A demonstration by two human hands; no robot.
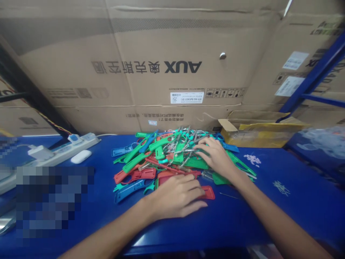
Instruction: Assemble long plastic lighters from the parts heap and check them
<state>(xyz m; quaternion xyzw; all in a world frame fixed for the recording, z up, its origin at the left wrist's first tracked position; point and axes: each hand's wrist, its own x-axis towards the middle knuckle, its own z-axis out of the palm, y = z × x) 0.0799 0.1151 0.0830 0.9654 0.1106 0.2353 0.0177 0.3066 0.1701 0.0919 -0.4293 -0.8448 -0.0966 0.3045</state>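
Note:
A mixed heap of green, red and blue plastic shells (134, 162), which look like long-lighter casings, lies on a blue table with thin metal rods and wires among them. My left hand (180, 194) is palm down at the heap's near edge, fingers stretched and slightly apart. Under it a red casing (208, 192) shows past the fingers. On the heap's right side, my right hand (215, 153) has its fingers bent down among the metal parts, thumb and forefinger close together. What its fingertips grip is hidden in the clutter.
A low open cardboard box (256, 135) stands at the back right. Small pale pieces (252, 160) and thin pins (280, 187) lie right of the heap. At left are a power strip (72, 149) and a white case (81, 156). Large cartons (151, 39) wall the back.

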